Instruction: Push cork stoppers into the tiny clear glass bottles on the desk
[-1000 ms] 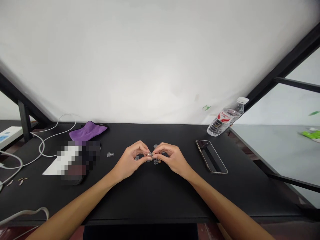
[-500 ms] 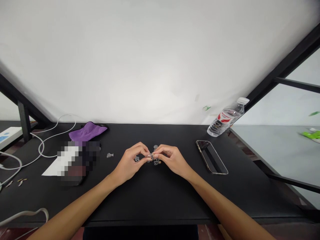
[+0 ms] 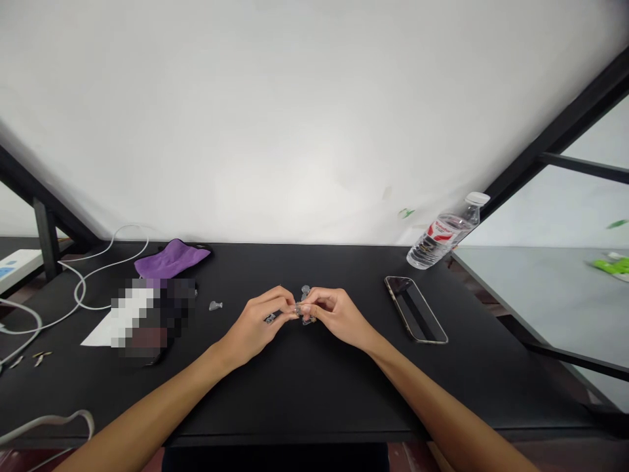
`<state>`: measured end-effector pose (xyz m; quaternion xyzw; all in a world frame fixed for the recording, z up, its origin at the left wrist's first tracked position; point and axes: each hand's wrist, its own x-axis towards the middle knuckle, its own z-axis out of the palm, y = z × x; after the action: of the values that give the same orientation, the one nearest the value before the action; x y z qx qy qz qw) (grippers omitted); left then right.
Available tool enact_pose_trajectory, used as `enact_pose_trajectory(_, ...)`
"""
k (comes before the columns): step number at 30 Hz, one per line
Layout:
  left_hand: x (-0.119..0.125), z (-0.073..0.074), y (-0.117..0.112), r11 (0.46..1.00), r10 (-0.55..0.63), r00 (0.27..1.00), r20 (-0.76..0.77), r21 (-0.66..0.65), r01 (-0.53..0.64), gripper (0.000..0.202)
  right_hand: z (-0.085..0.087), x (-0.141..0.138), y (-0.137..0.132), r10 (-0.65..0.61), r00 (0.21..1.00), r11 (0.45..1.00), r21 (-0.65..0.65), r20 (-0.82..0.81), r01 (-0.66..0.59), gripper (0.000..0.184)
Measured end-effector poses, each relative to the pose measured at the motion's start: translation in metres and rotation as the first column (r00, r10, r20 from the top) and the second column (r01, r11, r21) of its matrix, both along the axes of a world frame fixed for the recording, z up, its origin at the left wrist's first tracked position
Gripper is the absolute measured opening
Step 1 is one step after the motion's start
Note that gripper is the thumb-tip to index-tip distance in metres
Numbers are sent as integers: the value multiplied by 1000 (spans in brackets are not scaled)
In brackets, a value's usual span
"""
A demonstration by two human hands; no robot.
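Pale wall [image 3: 314,118] behind black table [image 3: 295,393]. Left hand [image 3: 256,324] and right hand [image 3: 340,317] meet mid-table, both pinched on one small clear piece [image 3: 298,309], partly hidden within the grip. Similar clear piece [image 3: 305,290] just beyond. Step, as judged: two-handed fine handling. Next move appears to call for light, steady, opposed pinches.

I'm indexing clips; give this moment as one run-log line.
left hand: pinching small clear item; right hand: pinching same item; left of hands: loose clear piece; right of hands: phone, water bottle
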<state>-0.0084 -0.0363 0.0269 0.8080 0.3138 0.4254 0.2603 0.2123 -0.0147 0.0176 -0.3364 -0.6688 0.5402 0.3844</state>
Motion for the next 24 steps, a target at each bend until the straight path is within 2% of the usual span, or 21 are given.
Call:
enact_pose_trajectory(3,0,-1,0,1000,6,1000,-20,16,-5,18,3,1,0,10,999,1000,6,39,-10,32)
enact_pose_trajectory(5,1,-3,2,999,25,999,-29,29,-25,14,6,3,2,-4,996,998,56,91,-1,32)
enact_pose_trajectory(9,-1,-9,7,994,104,991,-88,34,-102,3,10,9,6,-131,967,973,213,217,84,28)
enact_pose_trajectory(13,-6,-15,15,976,214,955,-203,2,-218,9,11,14,8,-210,935,953,272,285,131,27)
enact_pose_trajectory(19,-4,-18,20,951,305,897,-321,54,-305,13,16,12,8,-237,927,934,329,291,136,26)
enact_pose_trajectory(24,0,-17,24,939,343,838,-425,118,-324,4,16,14,10,-254,920,927,346,298,144,25)
